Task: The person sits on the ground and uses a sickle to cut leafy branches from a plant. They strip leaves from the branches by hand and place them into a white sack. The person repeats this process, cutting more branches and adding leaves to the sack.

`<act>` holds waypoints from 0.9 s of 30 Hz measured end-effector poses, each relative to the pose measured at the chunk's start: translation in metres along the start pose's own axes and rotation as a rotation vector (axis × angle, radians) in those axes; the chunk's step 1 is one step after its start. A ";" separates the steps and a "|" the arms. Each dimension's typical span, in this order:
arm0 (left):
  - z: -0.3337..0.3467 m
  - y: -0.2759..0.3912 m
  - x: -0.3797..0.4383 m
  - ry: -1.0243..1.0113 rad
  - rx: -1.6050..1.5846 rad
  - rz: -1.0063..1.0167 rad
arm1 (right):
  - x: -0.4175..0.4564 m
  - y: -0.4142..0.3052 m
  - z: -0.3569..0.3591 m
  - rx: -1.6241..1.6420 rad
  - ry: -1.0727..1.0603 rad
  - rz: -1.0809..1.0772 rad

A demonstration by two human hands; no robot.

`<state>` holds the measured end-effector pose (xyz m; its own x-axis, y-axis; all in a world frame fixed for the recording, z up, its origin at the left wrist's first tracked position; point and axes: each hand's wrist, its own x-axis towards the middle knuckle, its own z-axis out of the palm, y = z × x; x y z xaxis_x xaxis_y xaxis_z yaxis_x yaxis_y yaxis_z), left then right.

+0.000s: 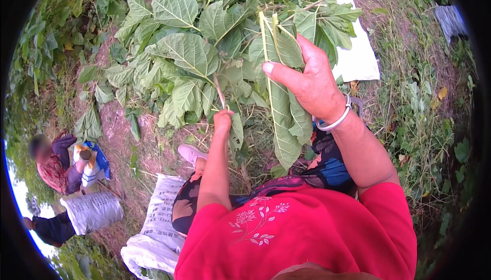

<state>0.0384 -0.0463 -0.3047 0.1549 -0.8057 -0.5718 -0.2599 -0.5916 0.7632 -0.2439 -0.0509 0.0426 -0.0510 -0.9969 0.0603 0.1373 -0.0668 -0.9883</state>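
My right hand (314, 77), with a metal bangle at the wrist, pinches several large green leaves (285, 119) by their stalks, which point up between thumb and fingers while the blades hang down. My left hand (223, 122) is closed round the lower end of a leafy branch (218, 88) in front of me. A leaf hangs beside that hand. Spreading from the branch and beyond is a heap of leafy branches (188, 54), mostly showing pale leaf undersides. The heap partly covers a white sheet or sack (358, 50) on the ground.
A white woven sack (161, 207) bearing writing lies beside my leg, its opening crumpled. Farther left, a person (55, 165) sits by a blue and white bag (92, 167); another printed sack (94, 211) is near dark-clothed legs. A grey sheet-like thing (451, 23) lies at the upper right among weeds.
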 end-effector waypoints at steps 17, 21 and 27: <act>-0.013 0.010 -0.006 0.012 0.363 0.024 | -0.002 -0.001 -0.001 0.048 -0.003 0.016; -0.013 0.020 -0.014 0.077 0.513 0.095 | -0.003 -0.002 0.000 0.072 -0.020 0.024; -0.010 0.049 -0.045 0.140 0.849 0.269 | -0.005 -0.005 -0.003 0.047 -0.020 0.011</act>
<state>0.0284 -0.0394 -0.2384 0.0875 -0.9427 -0.3219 -0.9120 -0.2058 0.3548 -0.2476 -0.0449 0.0471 -0.0295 -0.9982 0.0531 0.1843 -0.0576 -0.9812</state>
